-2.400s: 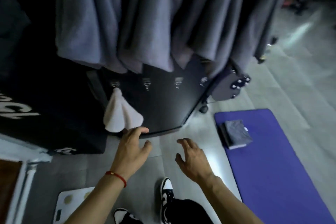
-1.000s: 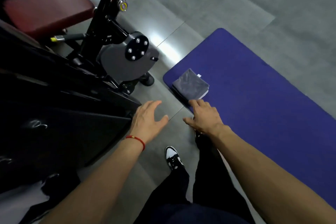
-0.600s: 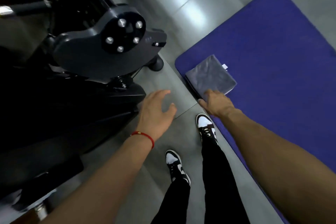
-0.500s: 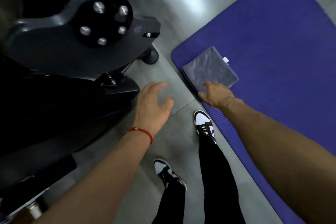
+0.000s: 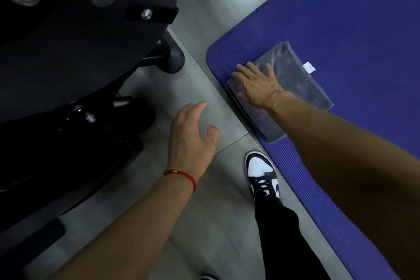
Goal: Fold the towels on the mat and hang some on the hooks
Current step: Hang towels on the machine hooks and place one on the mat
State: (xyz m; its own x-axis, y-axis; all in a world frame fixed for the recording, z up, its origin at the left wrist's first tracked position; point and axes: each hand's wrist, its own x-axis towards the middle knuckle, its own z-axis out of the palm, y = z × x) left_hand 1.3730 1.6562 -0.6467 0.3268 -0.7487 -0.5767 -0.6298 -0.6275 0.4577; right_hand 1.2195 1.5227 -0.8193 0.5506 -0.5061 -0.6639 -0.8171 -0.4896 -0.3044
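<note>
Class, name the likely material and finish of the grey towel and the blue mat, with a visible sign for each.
Grey towel: probably soft microfibre or terry cloth, matte; it lies in limp folded layers with a white sewn tag.
Blue mat: likely foam or rubber, matte; fine parallel ribs run across it and its corner is rounded and thick.

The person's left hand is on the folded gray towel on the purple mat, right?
Not quite. It is the right hand that rests on the folded gray towel on the purple mat, as the head view shows. The left hand hovers over the gray floor beside the mat and touches no towel.
</note>
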